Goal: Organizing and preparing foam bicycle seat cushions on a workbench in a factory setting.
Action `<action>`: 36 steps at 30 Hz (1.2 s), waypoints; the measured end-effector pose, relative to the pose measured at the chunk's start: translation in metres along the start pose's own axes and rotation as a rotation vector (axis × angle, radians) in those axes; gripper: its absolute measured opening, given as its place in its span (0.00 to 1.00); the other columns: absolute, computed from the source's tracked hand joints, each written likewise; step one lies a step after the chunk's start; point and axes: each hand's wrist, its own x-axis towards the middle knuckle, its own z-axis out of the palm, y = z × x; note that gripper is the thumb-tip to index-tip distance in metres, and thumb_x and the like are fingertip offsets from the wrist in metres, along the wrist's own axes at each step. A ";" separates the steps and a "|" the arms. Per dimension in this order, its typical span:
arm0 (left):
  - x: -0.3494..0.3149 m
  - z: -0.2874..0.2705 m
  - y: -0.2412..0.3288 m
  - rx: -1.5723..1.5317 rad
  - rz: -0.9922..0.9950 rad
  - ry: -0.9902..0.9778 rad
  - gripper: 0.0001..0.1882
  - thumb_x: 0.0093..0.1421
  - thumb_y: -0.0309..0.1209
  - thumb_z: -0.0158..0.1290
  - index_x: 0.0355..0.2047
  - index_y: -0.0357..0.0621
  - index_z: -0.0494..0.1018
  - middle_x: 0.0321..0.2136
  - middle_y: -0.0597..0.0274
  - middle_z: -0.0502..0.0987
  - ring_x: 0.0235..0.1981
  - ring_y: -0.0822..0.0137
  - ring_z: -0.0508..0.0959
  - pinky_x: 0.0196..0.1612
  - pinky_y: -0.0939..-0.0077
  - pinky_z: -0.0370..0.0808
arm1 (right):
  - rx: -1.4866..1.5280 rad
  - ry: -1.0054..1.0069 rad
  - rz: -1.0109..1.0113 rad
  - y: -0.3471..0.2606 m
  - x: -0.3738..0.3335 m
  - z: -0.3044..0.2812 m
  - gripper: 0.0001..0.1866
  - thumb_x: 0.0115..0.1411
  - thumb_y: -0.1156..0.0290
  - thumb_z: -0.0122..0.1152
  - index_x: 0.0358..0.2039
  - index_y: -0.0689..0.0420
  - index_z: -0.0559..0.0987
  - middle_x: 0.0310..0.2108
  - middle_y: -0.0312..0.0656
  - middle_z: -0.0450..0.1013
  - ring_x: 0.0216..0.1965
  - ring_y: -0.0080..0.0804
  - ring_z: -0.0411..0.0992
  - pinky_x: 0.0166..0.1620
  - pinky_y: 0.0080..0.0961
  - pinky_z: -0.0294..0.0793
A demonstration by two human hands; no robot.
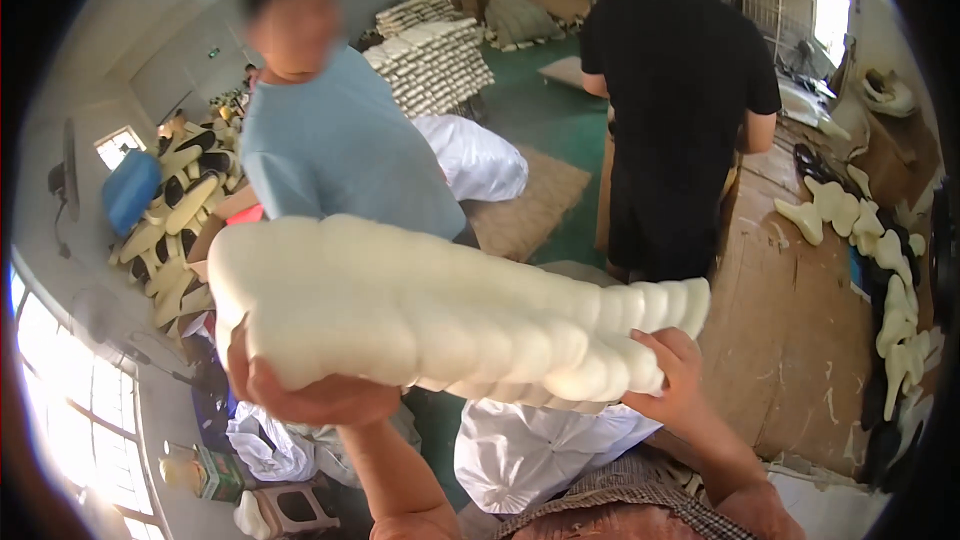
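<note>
Across the front of me lies a long row of cream, rounded foam-like pieces pressed together (pixel 400 310), seemingly shoe-sole shaped; their exact kind cannot be made out. My left hand (pixel 315 395) is wrapped under and around the broad left end. At the narrower right end, my right hand (pixel 668 375) grips the pieces, with its thumb and fingers curled over the edge. The row is held in the air above a white plastic sack (pixel 530 450) near my body. Some finger parts are hidden behind the pieces.
A person in a blue shirt (pixel 340 140) stands close beyond the row. Another in black (pixel 680 110) faces away beside a cardboard-covered table (pixel 790 340) with cream pieces along its edge. Sole-like pieces (pixel 180 210) are heaped at left; a stool (pixel 295 507) stands lower left.
</note>
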 end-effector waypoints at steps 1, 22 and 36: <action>0.005 -0.005 0.009 0.010 0.005 0.014 0.45 0.38 0.41 0.68 0.54 0.41 0.56 0.50 0.48 0.60 0.49 0.53 0.66 0.49 0.58 0.68 | 0.001 0.003 -0.017 -0.015 -0.012 -0.010 0.32 0.35 0.58 0.67 0.44 0.58 0.76 0.25 0.40 0.70 0.27 0.37 0.68 0.30 0.30 0.64; 0.022 0.042 0.330 -1.199 -0.244 -0.070 0.40 0.25 0.34 0.63 0.46 0.52 0.69 0.46 0.51 0.61 0.44 0.46 0.64 0.47 0.49 0.60 | -0.717 0.482 0.839 -0.202 -0.284 -0.205 0.25 0.40 0.75 0.66 0.43 0.61 0.73 0.37 0.48 0.72 0.40 0.45 0.71 0.45 0.36 0.69; -0.022 0.067 0.500 -1.455 -0.411 -0.328 0.40 0.31 0.32 0.65 0.49 0.43 0.64 0.46 0.46 0.59 0.48 0.44 0.62 0.51 0.57 0.63 | -0.750 0.548 1.070 -0.207 -0.357 -0.276 0.25 0.38 0.76 0.67 0.41 0.61 0.73 0.31 0.46 0.70 0.33 0.45 0.70 0.35 0.33 0.70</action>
